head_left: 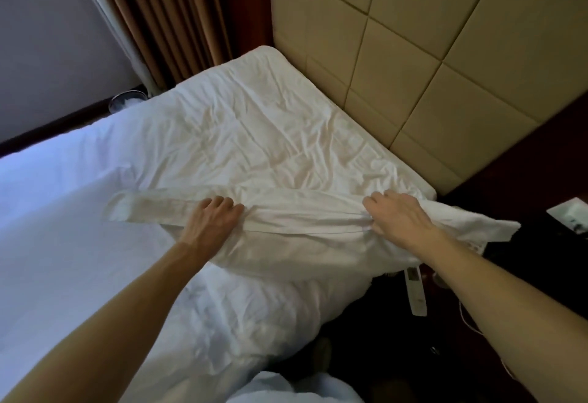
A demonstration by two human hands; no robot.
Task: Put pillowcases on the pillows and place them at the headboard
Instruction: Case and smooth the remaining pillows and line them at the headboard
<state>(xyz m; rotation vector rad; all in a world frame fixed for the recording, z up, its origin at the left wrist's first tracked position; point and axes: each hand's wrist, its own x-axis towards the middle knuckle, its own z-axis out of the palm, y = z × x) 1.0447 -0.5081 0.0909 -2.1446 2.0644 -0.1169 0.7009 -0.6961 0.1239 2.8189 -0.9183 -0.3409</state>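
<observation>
Your left hand (pixel 213 216) and right hand (pixel 396 216) both clutch the pillowcase (pixel 302 238), fingers curled into cloth; it runs crosswise, headboard (pixel 413 68) beyond, nearer your right.

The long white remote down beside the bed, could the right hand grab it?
Probably yes. The long white remote lies uncovered on the dark surface, close by the right hand. But that hand grips the white pillowcase, so it would have to let go first.
</observation>
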